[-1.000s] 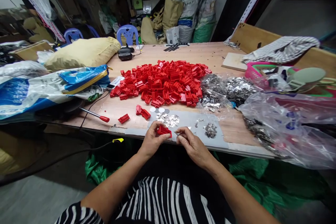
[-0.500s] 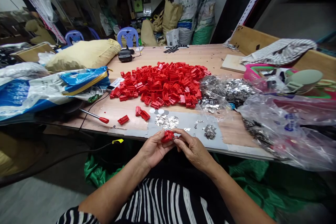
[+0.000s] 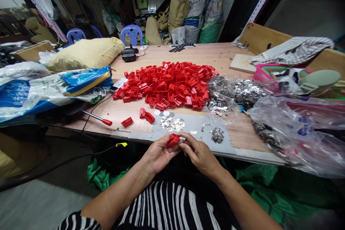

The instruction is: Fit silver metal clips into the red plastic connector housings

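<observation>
Just off the table's front edge, my left hand [image 3: 159, 153] is closed around a red plastic part [image 3: 173, 139]. My right hand [image 3: 198, 151] touches the part's right side, its thumb and forefinger pinched on something small that I cannot make out. Beyond the hands, a grey sheet [image 3: 196, 124] carries a pile of flat silvery pieces [image 3: 173, 124] and a smaller heap of metal bits [image 3: 217, 135]. Several loose red parts [image 3: 127, 122] lie to the left of the sheet, and a large heap of red parts [image 3: 169, 84] covers the middle of the table.
Plastic bags of metal pieces [image 3: 222, 91] lie right of the red heap, with a clear bag [image 3: 302, 129] nearer the right edge. A red-tipped lever [image 3: 106, 122] sticks out at left, below blue-and-white sacks [image 3: 40, 91]. A pink basket [image 3: 262, 73] stands at right.
The view has shifted slightly, so the table items appear a little displaced. Both hands keep nearly the same pose around the red part.
</observation>
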`<state>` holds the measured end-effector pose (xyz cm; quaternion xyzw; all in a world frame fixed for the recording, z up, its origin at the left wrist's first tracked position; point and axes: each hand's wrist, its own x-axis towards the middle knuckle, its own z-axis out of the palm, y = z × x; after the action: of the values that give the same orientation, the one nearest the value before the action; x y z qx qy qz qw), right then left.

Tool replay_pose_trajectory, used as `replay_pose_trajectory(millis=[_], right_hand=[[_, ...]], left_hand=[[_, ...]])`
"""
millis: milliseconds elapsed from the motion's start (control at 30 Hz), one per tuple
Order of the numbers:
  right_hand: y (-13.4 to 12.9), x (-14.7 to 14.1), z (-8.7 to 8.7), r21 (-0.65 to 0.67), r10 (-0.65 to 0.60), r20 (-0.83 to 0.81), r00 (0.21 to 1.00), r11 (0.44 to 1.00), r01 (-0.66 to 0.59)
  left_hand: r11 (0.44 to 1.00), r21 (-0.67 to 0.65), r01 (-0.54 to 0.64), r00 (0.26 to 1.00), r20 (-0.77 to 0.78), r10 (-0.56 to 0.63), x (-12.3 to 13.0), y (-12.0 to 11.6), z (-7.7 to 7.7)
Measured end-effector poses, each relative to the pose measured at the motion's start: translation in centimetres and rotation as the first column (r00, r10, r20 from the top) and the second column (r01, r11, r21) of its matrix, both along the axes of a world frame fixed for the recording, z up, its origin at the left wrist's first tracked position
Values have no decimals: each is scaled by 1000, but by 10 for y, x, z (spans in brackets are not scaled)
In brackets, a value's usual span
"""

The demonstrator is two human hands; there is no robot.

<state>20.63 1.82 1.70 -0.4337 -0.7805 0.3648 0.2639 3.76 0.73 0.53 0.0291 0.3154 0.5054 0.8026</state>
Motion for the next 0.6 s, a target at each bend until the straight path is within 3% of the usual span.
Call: replay_pose_trajectory(millis=[167,333,433,467,500,533,600], right_hand=[[4,-6,-4,35,-59,-10,998,998,59],[11,-11,-9,-45,-116,-168,979,993,110],[13,-10,-12,-117,-136,-209,968,987,113],[14,-7,-14,-133,-148,-207,967,984,122],[15,-4,-15,-143,-163,-198,966,980,136],[16,-1,-16,-141,-180,-185,966,978,155],[18,6,-19,-123,-204,-151,967,975,186]], left_hand=[[999,31,-19,1000,16,18,-1,-1,0],[996,81,22,1000,-11,-21,-2,-4,-5],[978,208,15,974,-223,32,-12,-4,-8],[961,276,11,924,-370,96,-19,-3,-10],[937,349,18,826,-534,183,-27,-1,-11],[901,433,36,661,-686,303,-38,2,-13],[820,555,138,238,-823,516,-61,7,-18]])
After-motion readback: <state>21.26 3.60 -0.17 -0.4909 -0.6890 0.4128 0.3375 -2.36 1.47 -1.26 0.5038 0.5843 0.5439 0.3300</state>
